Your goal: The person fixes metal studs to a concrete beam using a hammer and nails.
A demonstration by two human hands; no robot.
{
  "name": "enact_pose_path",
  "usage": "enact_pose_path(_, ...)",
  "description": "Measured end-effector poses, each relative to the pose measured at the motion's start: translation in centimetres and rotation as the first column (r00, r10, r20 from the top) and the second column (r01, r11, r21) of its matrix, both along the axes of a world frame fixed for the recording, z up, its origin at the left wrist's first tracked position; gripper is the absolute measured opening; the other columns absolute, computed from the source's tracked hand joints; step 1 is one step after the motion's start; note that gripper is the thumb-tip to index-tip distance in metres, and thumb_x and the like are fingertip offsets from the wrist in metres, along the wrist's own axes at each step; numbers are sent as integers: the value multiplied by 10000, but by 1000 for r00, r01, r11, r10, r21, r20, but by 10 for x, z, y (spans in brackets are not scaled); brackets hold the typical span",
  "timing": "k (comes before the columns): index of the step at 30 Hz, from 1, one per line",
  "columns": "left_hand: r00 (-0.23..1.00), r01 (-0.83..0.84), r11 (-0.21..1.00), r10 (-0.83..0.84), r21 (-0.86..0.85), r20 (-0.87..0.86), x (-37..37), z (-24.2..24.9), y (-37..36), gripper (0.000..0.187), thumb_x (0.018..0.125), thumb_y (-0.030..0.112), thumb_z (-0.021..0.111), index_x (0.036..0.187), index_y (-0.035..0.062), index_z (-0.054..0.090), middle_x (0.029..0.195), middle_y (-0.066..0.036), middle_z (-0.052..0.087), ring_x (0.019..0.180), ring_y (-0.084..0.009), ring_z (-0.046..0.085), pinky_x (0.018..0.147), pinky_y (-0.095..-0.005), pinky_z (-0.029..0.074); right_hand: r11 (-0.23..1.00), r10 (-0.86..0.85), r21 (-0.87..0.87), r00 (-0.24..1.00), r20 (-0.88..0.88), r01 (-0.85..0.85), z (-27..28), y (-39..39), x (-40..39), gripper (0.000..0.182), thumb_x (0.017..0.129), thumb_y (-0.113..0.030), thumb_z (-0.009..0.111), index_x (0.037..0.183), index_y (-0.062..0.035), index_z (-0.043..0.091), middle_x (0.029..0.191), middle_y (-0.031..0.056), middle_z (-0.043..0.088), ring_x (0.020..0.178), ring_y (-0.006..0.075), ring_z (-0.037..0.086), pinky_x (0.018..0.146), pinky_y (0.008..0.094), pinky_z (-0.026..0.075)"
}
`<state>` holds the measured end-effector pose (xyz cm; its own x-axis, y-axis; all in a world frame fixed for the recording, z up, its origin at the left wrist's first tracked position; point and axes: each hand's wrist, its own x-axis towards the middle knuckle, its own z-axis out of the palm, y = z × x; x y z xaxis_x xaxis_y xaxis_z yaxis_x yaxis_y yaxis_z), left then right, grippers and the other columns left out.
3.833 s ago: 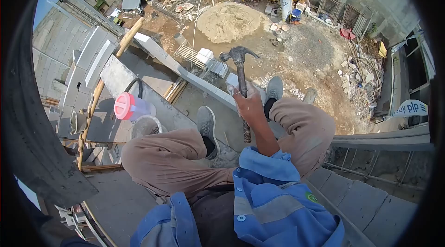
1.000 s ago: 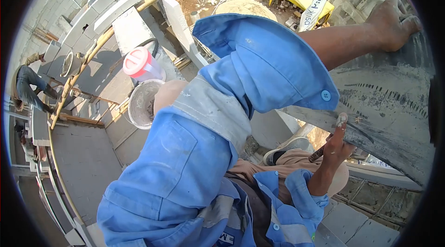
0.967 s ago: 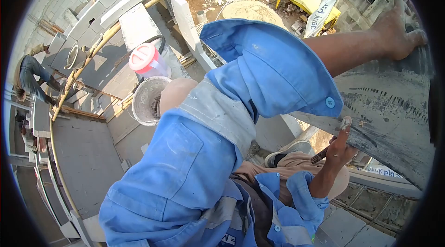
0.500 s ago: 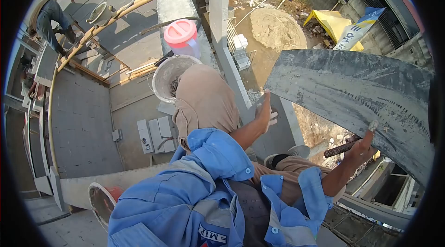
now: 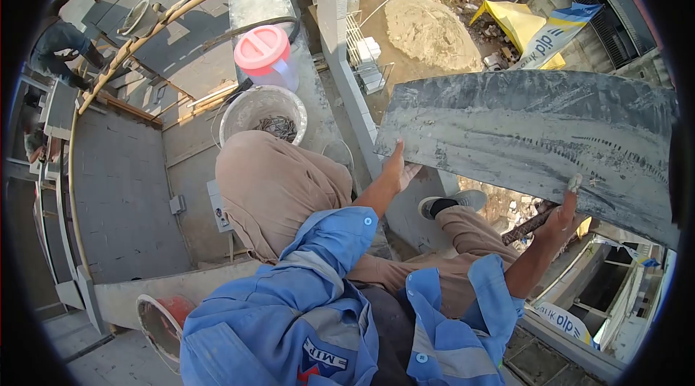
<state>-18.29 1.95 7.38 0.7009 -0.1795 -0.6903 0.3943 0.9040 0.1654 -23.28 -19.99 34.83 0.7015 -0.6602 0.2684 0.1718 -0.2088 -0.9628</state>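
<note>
A large dark grey board [image 5: 507,122], scuffed and smeared with dried cement, is held out in front of me to the right. My left hand [image 5: 397,171] grips its near left corner, thumb on the upper face and fingers underneath. Further right along the near edge, my right hand [image 5: 561,216] is closed on the board, its thumb pressed on top. Beside the right hand, a brown ridged bar [image 5: 527,228] sticks out below the board. My bent knee [image 5: 279,179] is left of the board, and my shoe [image 5: 456,203] rests on the grey ledge beneath it.
A bucket of nails [image 5: 275,127] and a pink-lidded jug [image 5: 262,49] stand beyond my knee. Behind me at left is a red bucket [image 5: 161,313]. A co-worker [image 5: 61,45] bends near the bamboo pole [image 5: 166,22]. Past the wall edge, the ground with a sand pile [image 5: 427,31] lies lower.
The board has shifted left and sits more level, with my left hand moving along with it. My knee has swung left, and more of the shoe and the nails now shows.
</note>
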Motion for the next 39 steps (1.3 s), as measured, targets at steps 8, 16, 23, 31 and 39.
enact_pose_path(8, 957, -266, 961, 273, 76, -102, -7, 26, 14, 667, 920, 577, 517, 1366, 90, 422, 1328, -81, 539, 1218, -251, 527, 1051, -399, 423, 951, 228, 209, 974, 14, -226, -18, -36, 22, 399, 916, -395, 651, 1059, -27, 596, 760, 45, 613, 457, 72, 463, 373, 200, 358)
enact_pose_path(16, 979, -206, 970, 205, 130, 22, 7, 29, 22, 742, 873, 584, 597, 1367, 60, 415, 1330, -103, 529, 1201, -285, 537, 1013, -464, 456, 884, 306, 369, 952, 11, -289, -70, -94, 38, 340, 992, -361, 531, 1106, -44, 580, 718, 31, 573, 474, 83, 458, 385, 218, 374)
enact_pose_path(23, 904, -242, 900, 345, 363, -252, 3, -4, 48, 850, 829, 586, 664, 1396, 39, 344, 1317, -112, 512, 1177, -276, 544, 1010, -477, 452, 792, 296, 586, 947, -123, -172, -185, -107, 23, 254, 1005, -247, 464, 1131, -49, 561, 775, 48, 593, 536, 122, 499, 434, 236, 405)
enact_pose_path(31, 730, -130, 811, 467, 570, -499, -14, -31, 89, 1018, 770, 767, 568, 1373, -34, 393, 1345, -124, 512, 1126, -274, 556, 891, -450, 474, 625, 400, 763, 908, -127, -169, -292, -61, 13, 318, 977, -304, 480, 1174, -62, 538, 890, 67, 625, 564, 140, 516, 421, 244, 405)
enact_pose_path(39, 552, -151, 780, 576, 607, -603, 5, -12, 95, 1020, 770, 835, 448, 1293, -39, 506, 1298, -163, 565, 1123, -345, 568, 895, -503, 472, 557, 326, 826, 891, -316, 89, -347, -39, -11, 305, 945, -287, 567, 1163, -76, 538, 841, 44, 586, 551, 137, 511, 397, 245, 388)
